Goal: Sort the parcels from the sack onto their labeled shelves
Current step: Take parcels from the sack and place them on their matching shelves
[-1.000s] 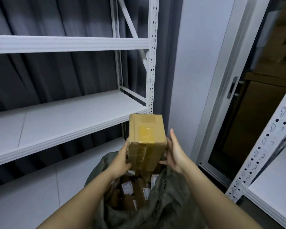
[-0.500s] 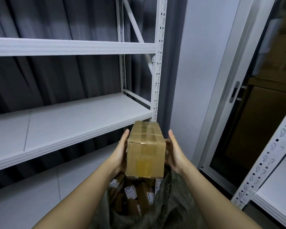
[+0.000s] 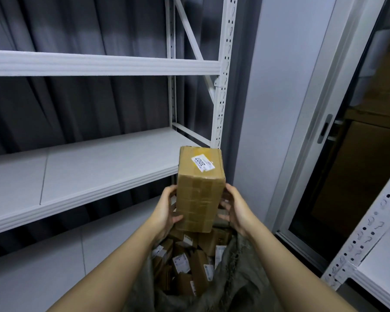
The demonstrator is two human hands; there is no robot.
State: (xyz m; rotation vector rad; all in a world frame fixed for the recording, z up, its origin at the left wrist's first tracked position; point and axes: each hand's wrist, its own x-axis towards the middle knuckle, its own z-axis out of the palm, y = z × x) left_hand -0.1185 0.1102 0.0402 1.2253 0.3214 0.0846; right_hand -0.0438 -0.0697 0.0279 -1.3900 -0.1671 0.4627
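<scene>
parcel with white label "1007", between both hands' grip

box between both hands above open sack of parcels, shelf left

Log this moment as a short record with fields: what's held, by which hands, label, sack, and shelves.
held item: cardboard parcel, upright above the sack
left hand: grips the parcel's left side
right hand: fingers curled at its right side
label: white sticker on top face, upside down to the camera
sack: open, more parcels inside
middle shelf: white
</scene>
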